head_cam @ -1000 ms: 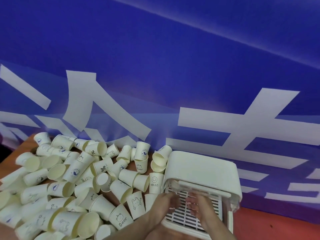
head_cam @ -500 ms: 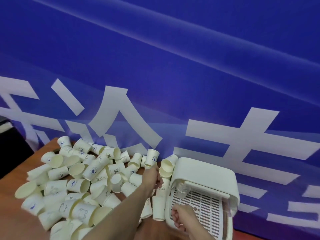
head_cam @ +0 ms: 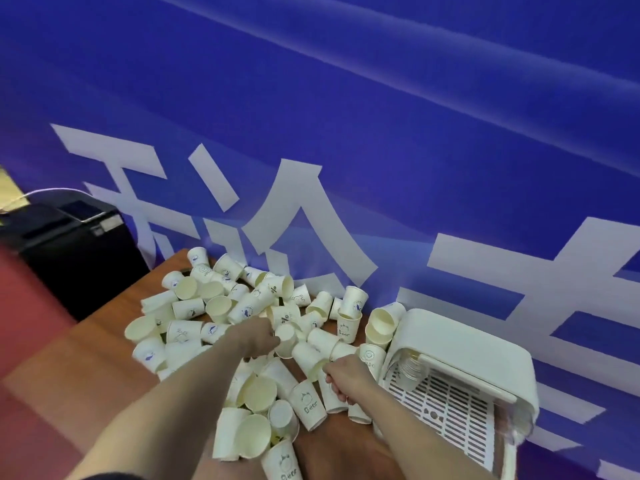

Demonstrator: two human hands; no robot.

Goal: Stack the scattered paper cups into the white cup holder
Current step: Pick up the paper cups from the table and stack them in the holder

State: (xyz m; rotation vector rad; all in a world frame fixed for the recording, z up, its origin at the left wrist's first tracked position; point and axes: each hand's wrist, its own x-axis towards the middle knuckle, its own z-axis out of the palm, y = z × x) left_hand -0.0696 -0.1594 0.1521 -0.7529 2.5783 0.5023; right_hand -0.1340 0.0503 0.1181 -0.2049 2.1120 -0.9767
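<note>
Several white paper cups lie scattered in a pile on the wooden table. My left hand reaches into the middle of the pile and its fingers curl round an upturned cup. My right hand is at the pile's right side, just left of the holder, with its fingers curled over a printed cup lying there. The white cup holder stands at the right with a slatted tray at its open front. A short stack of cups sits inside at its left.
A blue banner with large white characters hangs right behind the table. A black box with a white cable stands on the floor off the table's left end. Bare wooden tabletop shows at the left of the pile.
My right hand left the holder's front and moved left to the pile. My left hand shifted left and nearer in the pile, onto an upturned cup. The view swung left.
</note>
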